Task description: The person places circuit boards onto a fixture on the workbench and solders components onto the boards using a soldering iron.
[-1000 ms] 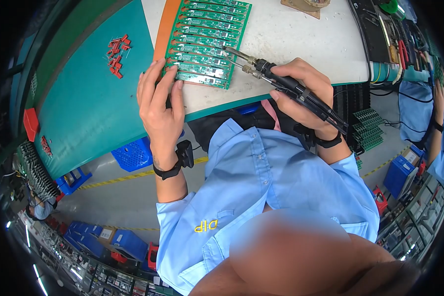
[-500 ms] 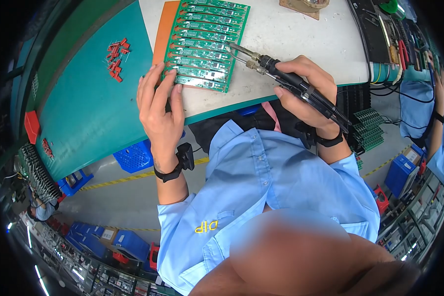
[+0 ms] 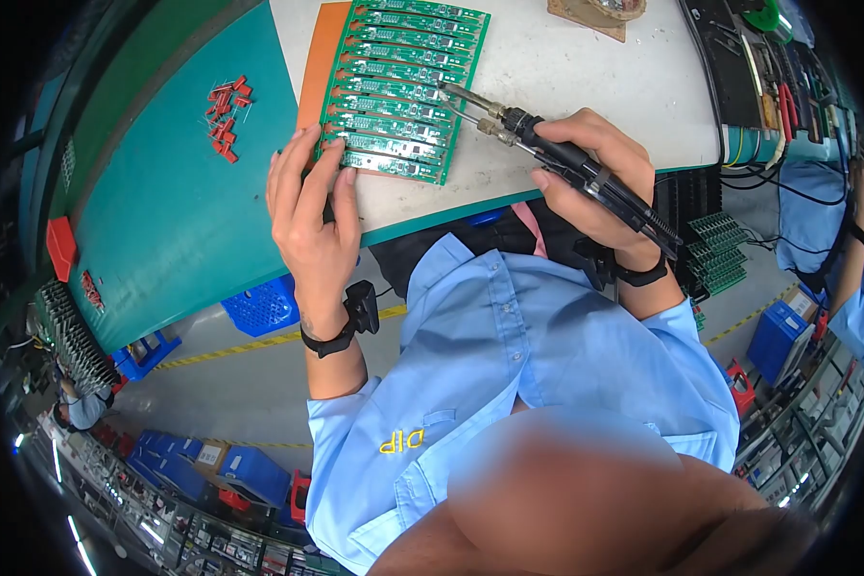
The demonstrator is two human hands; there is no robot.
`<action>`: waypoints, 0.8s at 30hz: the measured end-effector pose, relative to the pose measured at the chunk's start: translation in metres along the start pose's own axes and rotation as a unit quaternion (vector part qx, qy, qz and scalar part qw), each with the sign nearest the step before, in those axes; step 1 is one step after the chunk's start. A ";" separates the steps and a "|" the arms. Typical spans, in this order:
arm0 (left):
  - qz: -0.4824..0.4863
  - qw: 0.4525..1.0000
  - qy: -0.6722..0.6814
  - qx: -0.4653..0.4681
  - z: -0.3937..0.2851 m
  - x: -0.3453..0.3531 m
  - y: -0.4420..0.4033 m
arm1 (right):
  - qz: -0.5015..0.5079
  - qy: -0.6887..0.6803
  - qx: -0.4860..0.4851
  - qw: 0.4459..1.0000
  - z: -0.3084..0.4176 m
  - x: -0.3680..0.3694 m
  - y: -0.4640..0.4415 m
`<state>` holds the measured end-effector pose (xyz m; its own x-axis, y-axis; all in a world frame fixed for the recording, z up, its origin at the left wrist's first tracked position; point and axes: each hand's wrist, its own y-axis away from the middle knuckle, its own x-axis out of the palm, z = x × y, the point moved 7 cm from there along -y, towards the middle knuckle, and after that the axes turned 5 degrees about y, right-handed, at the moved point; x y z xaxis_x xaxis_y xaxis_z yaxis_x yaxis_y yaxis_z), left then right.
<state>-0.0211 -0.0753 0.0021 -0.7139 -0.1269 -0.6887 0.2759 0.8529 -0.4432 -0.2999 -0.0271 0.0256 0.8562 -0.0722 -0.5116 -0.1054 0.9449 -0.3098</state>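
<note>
A green circuit board panel [image 3: 394,94], made of several narrow boards side by side, lies on an orange sheet [image 3: 324,58] at the table's near side. Spread fingers of my left hand [image 3: 314,206] rest on the panel's lower left corner. My right hand [image 3: 600,178] is closed around the black handle of a soldering iron [image 3: 557,152] with a thin metal feed tube beside it. The iron's tip points left and meets or hovers just over the panel's right part; I cannot tell which.
Red two-legged components [image 3: 226,115] lie loose on the green mat [image 3: 163,202] to the left. A round container [image 3: 612,10] stands at the back. Hand tools [image 3: 773,91] line the right side, with stacked green boards [image 3: 718,252] below. A co-worker's arm [image 3: 854,230] shows far right.
The view has shifted very slightly. Both hands, the panel and the soldering iron keep nearly the same places.
</note>
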 end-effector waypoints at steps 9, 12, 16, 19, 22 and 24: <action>-0.004 1.000 0.005 -0.003 0.001 0.000 0.000 | -0.010 -0.005 0.006 1.000 0.000 -0.008 0.001; -0.003 1.000 0.002 -0.007 0.001 -0.001 0.002 | -0.029 -0.016 0.019 0.999 -0.005 -0.021 0.007; -0.004 1.000 0.000 -0.006 0.001 0.000 0.001 | -0.146 0.043 0.054 0.987 -0.026 -0.049 0.010; -0.004 1.000 -0.003 -0.005 0.001 0.000 0.000 | -0.273 -0.039 0.147 0.950 -0.064 -0.062 0.012; -0.004 1.000 -0.001 -0.008 0.001 -0.001 0.001 | -0.248 -0.024 0.079 0.965 -0.045 -0.052 0.016; -0.006 1.000 -0.002 -0.009 0.000 -0.001 0.000 | -0.236 -0.018 0.043 0.971 -0.030 -0.046 0.015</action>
<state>-0.0201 -0.0749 0.0027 -0.7151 -0.1390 -0.6850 0.2560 0.8599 -0.4417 -0.3567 -0.0190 0.0201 0.8156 -0.4944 -0.3006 0.3448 0.8326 -0.4335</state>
